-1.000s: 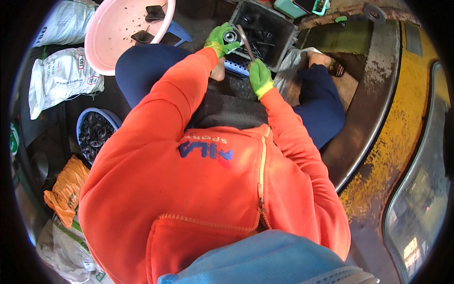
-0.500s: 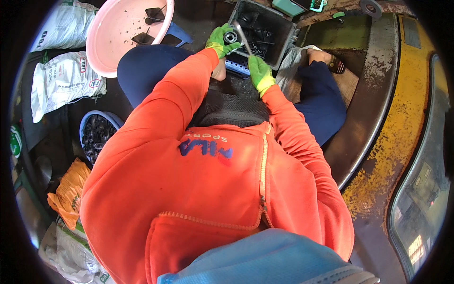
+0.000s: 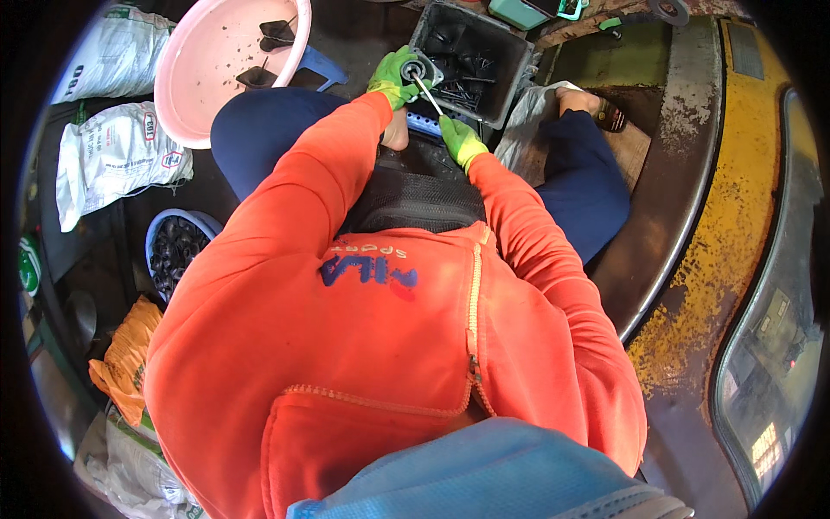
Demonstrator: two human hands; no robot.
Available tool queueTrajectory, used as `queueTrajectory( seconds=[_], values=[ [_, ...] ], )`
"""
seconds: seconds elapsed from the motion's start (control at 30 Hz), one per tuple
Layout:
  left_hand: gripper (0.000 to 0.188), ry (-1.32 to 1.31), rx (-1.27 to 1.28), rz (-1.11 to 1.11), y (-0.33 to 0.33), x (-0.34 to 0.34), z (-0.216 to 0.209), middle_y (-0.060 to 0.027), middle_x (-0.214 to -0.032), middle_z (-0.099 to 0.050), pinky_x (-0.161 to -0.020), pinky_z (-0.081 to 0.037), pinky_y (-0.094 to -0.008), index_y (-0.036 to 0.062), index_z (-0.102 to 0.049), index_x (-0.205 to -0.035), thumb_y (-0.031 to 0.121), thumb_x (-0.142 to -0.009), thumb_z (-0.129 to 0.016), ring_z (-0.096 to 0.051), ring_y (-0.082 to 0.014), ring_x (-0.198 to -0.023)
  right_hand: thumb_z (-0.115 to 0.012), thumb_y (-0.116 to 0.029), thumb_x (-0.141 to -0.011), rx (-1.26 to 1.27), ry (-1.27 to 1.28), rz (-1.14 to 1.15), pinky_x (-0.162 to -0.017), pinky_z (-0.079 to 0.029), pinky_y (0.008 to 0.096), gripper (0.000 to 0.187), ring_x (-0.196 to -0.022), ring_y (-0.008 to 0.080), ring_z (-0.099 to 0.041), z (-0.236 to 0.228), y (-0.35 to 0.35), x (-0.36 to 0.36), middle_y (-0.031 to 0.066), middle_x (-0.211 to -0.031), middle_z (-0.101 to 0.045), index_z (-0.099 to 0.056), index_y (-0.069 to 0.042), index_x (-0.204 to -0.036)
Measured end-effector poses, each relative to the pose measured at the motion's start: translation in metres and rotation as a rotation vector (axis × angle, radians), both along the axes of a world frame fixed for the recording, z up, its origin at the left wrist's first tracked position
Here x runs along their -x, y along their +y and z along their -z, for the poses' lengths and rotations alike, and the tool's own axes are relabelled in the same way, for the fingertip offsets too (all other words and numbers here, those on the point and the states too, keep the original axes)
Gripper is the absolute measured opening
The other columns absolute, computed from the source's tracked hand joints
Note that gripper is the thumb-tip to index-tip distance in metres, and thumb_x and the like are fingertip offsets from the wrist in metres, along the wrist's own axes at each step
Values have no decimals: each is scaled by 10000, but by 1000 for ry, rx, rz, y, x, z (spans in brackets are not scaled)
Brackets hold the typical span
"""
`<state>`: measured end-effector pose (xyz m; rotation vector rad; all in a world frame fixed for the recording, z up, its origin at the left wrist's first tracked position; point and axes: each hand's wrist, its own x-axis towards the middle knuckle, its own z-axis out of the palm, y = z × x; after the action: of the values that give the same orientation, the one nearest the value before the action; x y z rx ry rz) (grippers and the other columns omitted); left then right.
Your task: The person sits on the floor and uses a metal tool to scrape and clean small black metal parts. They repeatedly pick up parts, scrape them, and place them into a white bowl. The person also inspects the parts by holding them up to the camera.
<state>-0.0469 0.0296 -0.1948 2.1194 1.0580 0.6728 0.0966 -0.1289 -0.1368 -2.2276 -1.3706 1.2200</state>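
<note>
In my left hand [image 3: 392, 80], gloved in green, is a round metal part [image 3: 432, 71] with a ring-shaped opening facing up. The fingers wrap around its left side. My right hand [image 3: 462, 140], in a matching glove, is closed on the lower end of a thin metal rod-like tool [image 3: 430, 97]. The tool slants up to the left, its tip at the part's opening; how deep it reaches, I cannot tell. Just beyond both hands is a grey bin [image 3: 517, 85] holding dark parts and thin rods. Under the hands shows a blue perforated tray [image 3: 424, 124].
At the far left a pink basin [image 3: 192, 131] holds dark pieces, beside a blue stool [image 3: 322, 69]. White sacks [image 3: 121, 160], a blue tub [image 3: 207, 222] of black parts and an orange bag [image 3: 130, 359] lie left. A rusty yellow machine panel [image 3: 692, 285] borders the right.
The tool's upper end has swung down and left, from above the bin to the part's opening. My right hand has shifted slightly left and down. The left hand still holds the part.
</note>
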Motion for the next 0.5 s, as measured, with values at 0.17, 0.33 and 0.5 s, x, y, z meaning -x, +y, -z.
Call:
queueTrajectory(
  seconds=[0.17,0.33,0.5],
  values=[
    [661,7,102,-51,-3,2,3,-166,-1362,-444,-1031,-340,-431,115,-548,-1207,357,-640,-784,-403,-395,-1219,-294,-412,-963,-371,88,-46,-870,-417,464,504,-1044,446,-526,-10,-3,0,256,-1084,-592,-603,-26,-1063],
    [682,34,48,-38,-3,2,5,-150,-1288,-493,-1035,-335,-426,115,-547,-1205,379,-625,-789,-402,-395,-1220,-311,-428,-952,-168,-11,61,-886,-409,475,510,-1045,450,-524,-25,-3,2,272,-1081,-585,-587,-26,-1102],
    [649,-20,90,-56,-6,0,9,-181,-1178,-526,-980,-378,-421,108,-549,-1186,326,-627,-798,-458,-373,-1157,-318,-438,-947,-302,16,47,-887,-415,478,497,-1040,442,-532,-34,-2,2,268,-1079,-586,-588,-59,-1124]
  ],
)
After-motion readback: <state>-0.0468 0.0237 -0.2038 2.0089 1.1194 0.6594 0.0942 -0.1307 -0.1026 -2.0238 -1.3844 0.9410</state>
